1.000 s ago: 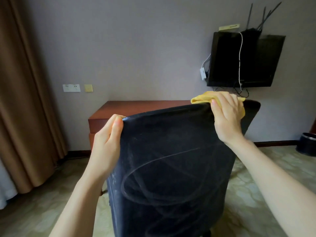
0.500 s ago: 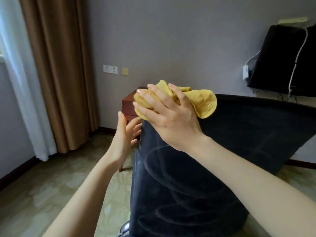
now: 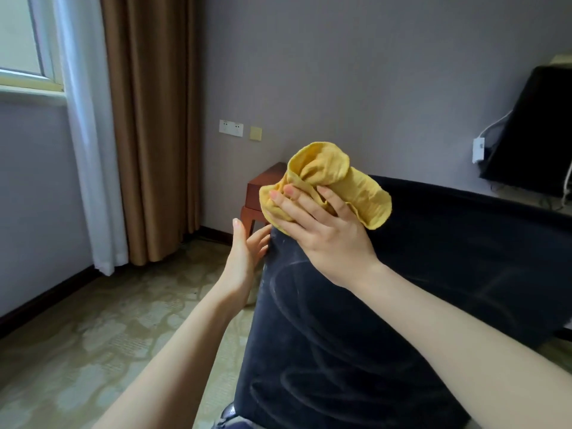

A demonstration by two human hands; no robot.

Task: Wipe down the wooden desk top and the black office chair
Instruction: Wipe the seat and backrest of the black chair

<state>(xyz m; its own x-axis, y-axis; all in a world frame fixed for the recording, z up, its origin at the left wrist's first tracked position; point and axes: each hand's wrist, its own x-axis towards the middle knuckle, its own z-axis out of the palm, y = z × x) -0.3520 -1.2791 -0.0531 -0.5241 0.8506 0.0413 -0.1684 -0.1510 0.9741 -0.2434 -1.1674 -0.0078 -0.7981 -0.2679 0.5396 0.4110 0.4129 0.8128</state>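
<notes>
- Two forearms flank the chair (image 3: 356, 320) back, and open floor (image 3: 93, 335) lies left of its left edge.
- Left hand (image 3: 244, 258): fingers straight, slightly apart, against that edge.
- Right hand (image 3: 322, 230) presses the cloth (image 3: 362, 190) on the top left corner, fingers spread, thumb hooked in its folds.
- A desk (image 3: 266, 184) corner shows just beyond.

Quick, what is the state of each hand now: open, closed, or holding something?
Left hand: open, fingers straight, beside the side edge of the black chair.
Right hand: holds the yellow cloth against the chair's top corner.
</notes>
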